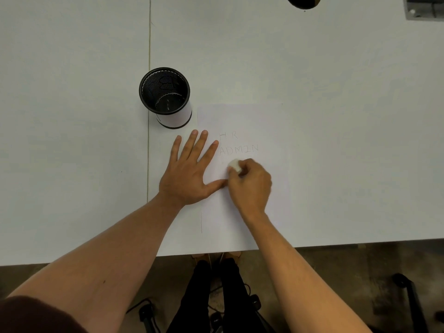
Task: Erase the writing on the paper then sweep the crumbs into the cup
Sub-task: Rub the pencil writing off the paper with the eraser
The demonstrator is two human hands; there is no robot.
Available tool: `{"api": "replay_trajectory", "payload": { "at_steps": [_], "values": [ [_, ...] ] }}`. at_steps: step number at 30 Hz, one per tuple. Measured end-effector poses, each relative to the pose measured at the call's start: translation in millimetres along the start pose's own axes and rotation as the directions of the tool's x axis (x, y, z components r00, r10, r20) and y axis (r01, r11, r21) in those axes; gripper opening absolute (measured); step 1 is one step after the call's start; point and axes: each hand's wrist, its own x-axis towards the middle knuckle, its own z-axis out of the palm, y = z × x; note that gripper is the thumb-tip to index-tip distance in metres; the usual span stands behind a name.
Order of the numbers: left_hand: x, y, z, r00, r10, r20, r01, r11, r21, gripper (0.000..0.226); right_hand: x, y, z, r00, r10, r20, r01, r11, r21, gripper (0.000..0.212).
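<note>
Now, step: erasing is under way, by my reading; the words "HR" and "ADMIN" are still legible, so sweeping is some way off.
Paper (245, 179): a thin white sheet lying flat on the table (336, 92), just beside the cup and nearer the person.
Writing (237, 149): faint pencil letters on the upper half of the paper, just beyond the eraser.
Left hand (189, 171): fingers straight and spread, pressing flat on the paper's left edge, partly on the table.
Right hand (249, 183): fingers curled, pinching the eraser (235, 165), which meets the paper just below "ADMIN".
Handling: the paper looks light and limp, likely to slide or crease under rubbing, so pinning it flat close to the stroke seems wise. The eraser appears small and soft; a grip low on its body should steady it.
Cup (165, 97): black mesh, upright, just off the paper's top-left corner; a few pale specks show at its bottom, but I cannot tell what they are.
Crumbs: none clearly visible.
</note>
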Motion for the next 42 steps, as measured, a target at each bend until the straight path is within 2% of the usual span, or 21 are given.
{"api": "replay_trajectory", "payload": {
  "at_steps": [1,3,6,7,9,11,14,18,19,22,23,26,27,30,31,34,35,39,42],
  "values": [
    [0.5,-0.4,0.1,1.000,0.002,0.007,-0.002,1.000,0.002,0.094,-5.0,-2.4,2.9,0.997,-0.044,0.059,0.046,0.999,-0.025,0.015],
    [0.5,-0.1,0.1,1.000,0.005,-0.002,-0.005,1.000,0.004,0.094,-0.1,1.5,-1.2,0.996,-0.018,0.093,0.021,0.999,-0.025,0.021],
    [-0.1,1.0,0.2,1.000,0.005,-0.013,-0.005,1.000,0.014,0.095,11.0,5.5,-6.7,0.995,0.086,-0.059,-0.085,0.996,0.012,0.018],
    [0.0,0.9,-0.1,1.000,0.004,0.000,-0.004,1.000,0.013,0.095,7.5,1.0,-3.5,0.997,0.055,-0.047,-0.056,0.998,-0.011,0.015],
    [0.7,0.2,-0.9,0.999,0.001,0.033,-0.001,1.000,0.006,0.092,-4.2,-10.6,6.5,0.997,-0.052,0.064,0.056,0.996,-0.065,0.011],
    [1.2,-0.2,-1.5,0.999,-0.003,0.040,0.003,1.000,0.001,0.091,-1.2,-9.4,6.5,0.992,-0.058,0.112,0.066,0.995,-0.073,0.012],
    [0.5,1.1,-2.4,1.000,-0.004,0.020,0.004,1.000,0.003,0.094,11.7,-2.8,1.0,0.998,0.054,-0.040,-0.055,0.998,-0.040,0.016],
    [1.0,0.4,-2.8,0.999,-0.003,0.033,0.003,1.000,-0.008,0.083,-3.4,-15.0,12.1,0.990,-0.105,0.094,0.113,0.990,-0.084,0.013],
    [1.0,0.2,-2.5,1.000,-0.002,0.028,0.003,1.000,-0.007,0.085,0.8,-11.7,9.6,0.990,-0.094,0.101,0.103,0.991,-0.089,0.014],
    [0.5,0.4,-1.4,1.000,-0.001,-0.004,0.001,1.000,0.001,0.093,14.6,0.3,0.1,0.999,0.024,-0.048,-0.027,0.998,-0.059,0.019],
    [0.2,0.3,-1.4,1.000,-0.002,-0.001,0.002,1.000,0.003,0.094,11.5,-0.4,1.0,0.999,0.015,-0.040,-0.017,0.998,-0.056,0.018],
    [0.3,-0.5,-0.5,1.000,-0.005,0.027,0.005,1.000,0.007,0.090,-5.3,-6.3,7.0,0.989,-0.109,0.101,0.118,0.989,-0.085,0.016],
    [0.4,-0.1,-0.3,1.000,-0.007,0.020,0.007,1.000,0.009,0.090,-2.6,-2.9,3.7,0.990,-0.093,0.107,0.102,0.991,-0.086,0.018],
    [-0.3,0.7,0.2,1.000,-0.012,-0.016,0.012,1.000,0.010,0.095,11.7,10.6,-7.3,0.998,0.031,-0.059,-0.033,0.999,-0.043,0.020],
    [-0.2,0.9,0.0,1.000,-0.011,-0.019,0.011,1.000,0.008,0.095,10.4,10.6,-7.1,0.997,0.025,-0.069,-0.028,0.999,-0.040,0.019],
    [1.1,0.9,-0.5,1.000,-0.008,-0.012,0.008,1.000,-0.004,0.093,-3.8,3.5,-0.6,0.991,-0.123,0.049,0.126,0.989,-0.074,0.015],
    [1.1,0.7,-0.7,1.000,-0.009,-0.014,0.009,1.000,-0.005,0.093,-2.0,5.7,-3.1,0.991,-0.120,0.059,0.124,0.989,-0.074,0.015],
    [0.0,1.3,0.3,0.999,-0.013,-0.030,0.013,1.000,0.010,0.095,15.2,19.9,-12.8,0.992,0.043,-0.120,-0.046,0.999,-0.019,0.017],
    [0.6,1.1,1.2,0.999,-0.003,-0.050,0.003,1.000,0.004,0.095,0.8,13.6,-3.5,0.996,-0.081,0.022,0.081,0.997,-0.018,0.016]
  ]
}}
